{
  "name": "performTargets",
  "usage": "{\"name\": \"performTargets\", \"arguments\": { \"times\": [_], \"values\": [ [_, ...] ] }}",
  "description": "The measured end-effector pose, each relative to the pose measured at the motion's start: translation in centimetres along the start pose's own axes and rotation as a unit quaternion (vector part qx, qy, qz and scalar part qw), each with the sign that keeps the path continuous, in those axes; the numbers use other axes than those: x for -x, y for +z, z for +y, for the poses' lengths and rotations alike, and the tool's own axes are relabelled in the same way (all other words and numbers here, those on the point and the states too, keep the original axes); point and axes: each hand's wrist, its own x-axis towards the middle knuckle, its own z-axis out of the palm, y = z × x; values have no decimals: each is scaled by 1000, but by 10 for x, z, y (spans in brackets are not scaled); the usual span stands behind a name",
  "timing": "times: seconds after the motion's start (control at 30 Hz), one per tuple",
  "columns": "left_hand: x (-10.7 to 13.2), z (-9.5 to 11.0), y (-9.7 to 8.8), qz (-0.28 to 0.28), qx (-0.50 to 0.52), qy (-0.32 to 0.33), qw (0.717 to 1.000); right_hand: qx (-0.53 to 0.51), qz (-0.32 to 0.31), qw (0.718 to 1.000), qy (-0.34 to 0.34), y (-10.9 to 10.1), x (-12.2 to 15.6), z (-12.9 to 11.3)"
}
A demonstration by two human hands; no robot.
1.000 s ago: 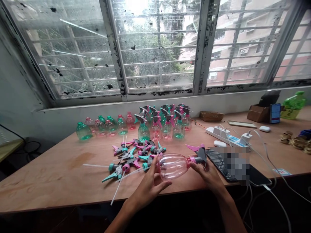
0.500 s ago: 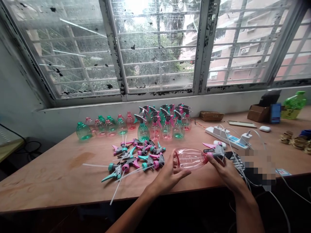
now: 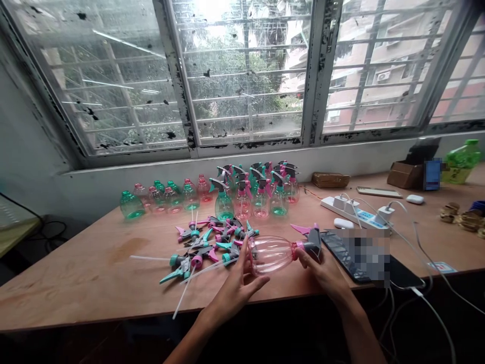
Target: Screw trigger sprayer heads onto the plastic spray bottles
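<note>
A clear pink spray bottle (image 3: 273, 254) lies sideways above the front part of the table, its base to the left. My left hand (image 3: 237, 283) is closed around that base, thumb along the near side. At the other end, the fingers of my right hand (image 3: 321, 268) grip the grey and pink spray head (image 3: 311, 242) at the bottle's neck. To the left lies a pile of loose spray heads (image 3: 202, 250) with white dip tubes. Behind them stand several bottles with heads fitted (image 3: 261, 199), and farther left several headless green and pink bottles (image 3: 131, 207).
Right of my right hand, a black tablet (image 3: 341, 255) lies with a cable plugged in. Beyond it are a white power strip (image 3: 354, 212), a white earbud case (image 3: 344, 223) and a phone (image 3: 379, 192). Cables hang over the table's front edge.
Both hands have moved left with the pink spray bottle. The tablet, partly covered before by my right hand, now shows more fully.
</note>
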Motion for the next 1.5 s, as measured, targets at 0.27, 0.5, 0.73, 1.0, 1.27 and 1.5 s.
{"name": "performTargets", "arguments": {
  "times": [0.27, 0.5, 0.73, 1.0, 1.27, 1.5],
  "values": [
    [17, -2, -13, 43, 30, 15, 999, -66, -28, 997, -6, 25, 8, -5],
    [13, -4, -15, 42, 28, 33, 998, -71, -67, 995, -1, 23, 9, 0],
    [13, -7, -16, 46, 22, 24, 998, -88, -78, 993, 17, 23, 9, 2],
    [15, -9, -17, 32, -13, 48, 998, -86, -67, 994, 25, 20, 7, -1],
    [13, -9, -19, 32, 11, 32, 999, -82, -75, 993, 27, 19, 8, 3],
    [13, -8, -18, 21, -16, 40, 999, -72, -66, 995, 28, 19, 7, 1]
  ]
}}
